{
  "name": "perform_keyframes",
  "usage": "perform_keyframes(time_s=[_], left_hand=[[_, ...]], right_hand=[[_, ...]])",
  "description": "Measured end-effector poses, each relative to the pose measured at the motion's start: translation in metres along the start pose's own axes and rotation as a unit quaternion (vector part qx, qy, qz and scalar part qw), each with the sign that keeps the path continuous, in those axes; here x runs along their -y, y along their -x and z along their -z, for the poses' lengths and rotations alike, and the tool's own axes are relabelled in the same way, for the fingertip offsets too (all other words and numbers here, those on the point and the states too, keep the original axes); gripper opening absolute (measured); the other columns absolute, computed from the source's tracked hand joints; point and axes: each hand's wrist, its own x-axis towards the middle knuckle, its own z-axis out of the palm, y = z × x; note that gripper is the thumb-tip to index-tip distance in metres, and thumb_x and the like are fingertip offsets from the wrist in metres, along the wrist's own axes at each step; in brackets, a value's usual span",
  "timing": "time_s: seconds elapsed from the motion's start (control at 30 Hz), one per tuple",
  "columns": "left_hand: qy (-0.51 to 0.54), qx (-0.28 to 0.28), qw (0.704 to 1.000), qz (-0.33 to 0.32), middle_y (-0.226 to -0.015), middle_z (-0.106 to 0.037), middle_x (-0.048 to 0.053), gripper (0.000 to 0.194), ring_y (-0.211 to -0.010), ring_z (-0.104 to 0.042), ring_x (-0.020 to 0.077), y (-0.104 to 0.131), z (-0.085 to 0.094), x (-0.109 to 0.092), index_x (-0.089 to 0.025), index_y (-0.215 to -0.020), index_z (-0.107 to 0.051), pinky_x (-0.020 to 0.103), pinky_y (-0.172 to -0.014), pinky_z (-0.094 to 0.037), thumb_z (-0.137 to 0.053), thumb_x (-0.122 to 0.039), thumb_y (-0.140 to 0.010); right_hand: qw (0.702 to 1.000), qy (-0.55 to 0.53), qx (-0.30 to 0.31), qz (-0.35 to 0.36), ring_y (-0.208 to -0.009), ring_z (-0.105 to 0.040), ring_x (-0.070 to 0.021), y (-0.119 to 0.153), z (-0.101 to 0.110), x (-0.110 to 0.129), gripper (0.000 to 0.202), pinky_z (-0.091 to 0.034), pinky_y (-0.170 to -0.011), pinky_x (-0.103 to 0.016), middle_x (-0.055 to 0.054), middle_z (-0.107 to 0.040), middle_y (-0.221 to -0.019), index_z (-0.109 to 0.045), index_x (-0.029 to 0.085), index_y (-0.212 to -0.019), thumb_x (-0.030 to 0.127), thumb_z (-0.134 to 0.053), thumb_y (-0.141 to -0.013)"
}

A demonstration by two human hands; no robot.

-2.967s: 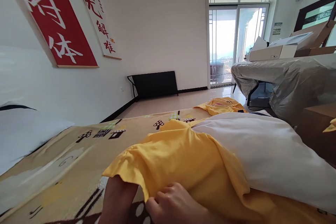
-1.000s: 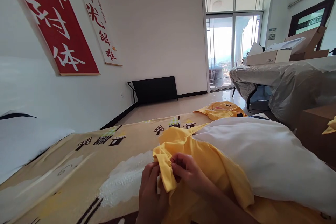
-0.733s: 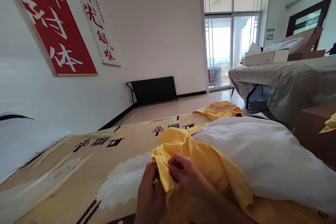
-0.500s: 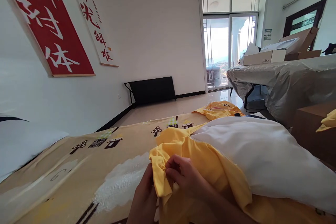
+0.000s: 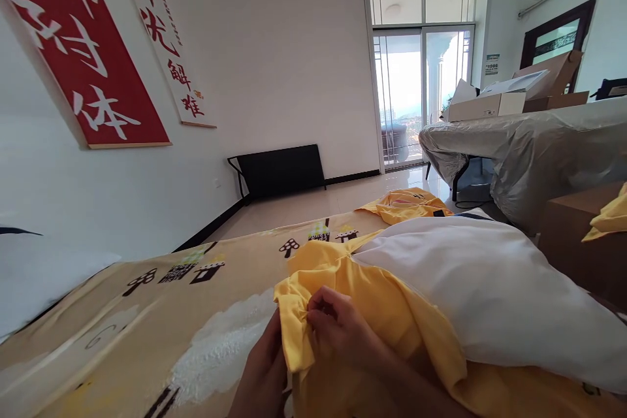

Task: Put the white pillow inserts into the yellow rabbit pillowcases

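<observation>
A white pillow (image 5: pixel 490 281) lies on the bed, with a yellow pillowcase (image 5: pixel 382 294) bunched around its near left end and under its near side. My right hand (image 5: pixel 337 323) pinches the pillowcase's edge between thumb and fingers. On the left side of that same folded edge, my left hand (image 5: pixel 264 362) grips the cloth, its fingertips hidden behind the fabric.
A beige patterned blanket (image 5: pixel 245 261) spreads under the pillow. Another yellow cloth (image 5: pixel 406 206) lies beyond it. To the right stand a brown box (image 5: pixel 568 241) and a plastic-covered table (image 5: pixel 519 144) bearing opened cartons. A black folded item (image 5: pixel 281 170) leans on the far wall.
The view has shifted slightly to the right. Both hands keep hold of the pillowcase edge in nearly the same pose.
</observation>
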Motion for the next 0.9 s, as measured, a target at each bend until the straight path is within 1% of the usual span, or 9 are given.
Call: perform_keyframes(time_s=[0.1,0.27,0.37,0.47,0.6,0.67,0.73,0.8,0.9], left_hand=[[-0.013,0.022,1.0,0.009,-0.112,-0.067,0.008,0.051,-0.106,-0.06,0.0307,-0.002,0.002,0.001,-0.018,-0.111,-0.064,0.033,-0.085,-0.052,-0.065,-0.047,-0.069],[-0.029,0.027,0.999,0.013,-0.111,-0.068,0.008,0.047,-0.108,-0.059,0.0313,0.003,0.006,-0.01,-0.018,-0.106,-0.067,0.033,-0.089,-0.051,-0.067,-0.044,-0.067],[0.006,-0.059,0.997,0.04,-0.091,-0.072,0.007,0.038,-0.099,-0.063,0.0318,0.005,0.017,-0.015,-0.017,-0.091,-0.07,0.032,-0.081,-0.054,-0.075,-0.038,-0.059],[0.114,-0.179,0.972,0.1,-0.077,-0.071,0.005,0.03,-0.084,-0.066,0.0282,-0.003,0.035,-0.019,-0.017,-0.084,-0.068,0.03,-0.068,-0.057,-0.075,-0.029,-0.058],[0.246,-0.229,0.926,0.171,-0.074,-0.069,0.003,0.016,-0.072,-0.066,0.0209,-0.025,0.054,-0.022,-0.016,-0.085,-0.065,0.028,-0.062,-0.057,-0.059,-0.016,-0.069],[0.278,-0.25,0.909,0.185,-0.069,-0.067,0.003,0.017,-0.067,-0.065,0.0189,-0.035,0.059,-0.021,-0.015,-0.084,-0.064,0.027,-0.061,-0.057,-0.052,-0.011,-0.071],[0.294,-0.261,0.9,0.186,-0.066,-0.065,0.003,0.021,-0.065,-0.065,0.0186,-0.041,0.063,-0.017,-0.014,-0.086,-0.063,0.028,-0.061,-0.058,-0.049,-0.008,-0.072],[0.308,-0.244,0.899,0.192,-0.067,-0.065,0.003,0.026,-0.066,-0.066,0.0195,-0.042,0.067,-0.013,-0.014,-0.092,-0.063,0.029,-0.061,-0.058,-0.048,-0.006,-0.072],[0.332,-0.21,0.893,0.219,-0.069,-0.066,0.004,0.031,-0.067,-0.067,0.0207,-0.042,0.072,-0.008,-0.014,-0.098,-0.061,0.032,-0.062,-0.058,-0.045,-0.004,-0.074]], right_hand=[[0.999,-0.017,-0.017,-0.022,-0.063,-0.042,-0.01,0.0,-0.002,-0.004,0.017,-0.035,-0.058,-0.022,0.003,-0.046,-0.067,-0.049,0.018,-0.074,0.033,-0.054,-0.08],[0.977,0.185,-0.082,0.071,-0.068,-0.047,-0.0123,0.005,-0.009,-0.013,0.013,-0.036,-0.065,-0.025,0.0,-0.053,-0.074,-0.046,0.019,-0.076,0.025,-0.045,-0.088],[0.942,0.303,-0.074,0.123,-0.075,-0.051,-0.0143,0.007,-0.008,-0.014,0.009,-0.037,-0.071,-0.027,-0.001,-0.059,-0.081,-0.048,0.02,-0.081,0.022,-0.045,-0.089],[0.908,0.387,-0.04,0.155,-0.083,-0.054,-0.0164,0.007,-0.004,-0.008,0.002,-0.037,-0.08,-0.03,-0.002,-0.062,-0.088,-0.051,0.02,-0.086,0.021,-0.05,-0.087],[0.872,0.446,-0.039,0.197,-0.099,-0.054,-0.0183,0.008,0.004,0.009,0.013,-0.035,-0.089,-0.032,-0.004,-0.064,-0.106,-0.054,0.02,-0.097,0.014,-0.049,-0.086],[0.855,0.471,-0.081,0.201,-0.103,-0.054,-0.019,0.01,0.015,0.019,0.016,-0.034,-0.09,-0.033,-0.005,-0.063,-0.111,-0.055,0.02,-0.1,0.016,-0.049,-0.087],[0.826,0.516,-0.165,0.157,-0.105,-0.053,-0.0217,0.011,0.034,0.028,0.018,-0.035,-0.09,-0.035,-0.008,-0.063,-0.113,-0.057,0.019,-0.103,0.019,-0.046,-0.088],[0.782,0.574,-0.237,0.044,-0.104,-0.054,-0.0264,0.013,0.056,0.035,0.022,-0.036,-0.087,-0.039,-0.013,-0.063,-0.11,-0.058,0.016,-0.104,0.026,-0.045,-0.09],[0.753,0.607,-0.191,-0.169,-0.091,-0.059,-0.0298,0.014,0.081,0.034,0.037,-0.038,-0.077,-0.039,-0.018,-0.065,-0.094,-0.062,0.014,-0.087,0.043,-0.041,-0.091]])
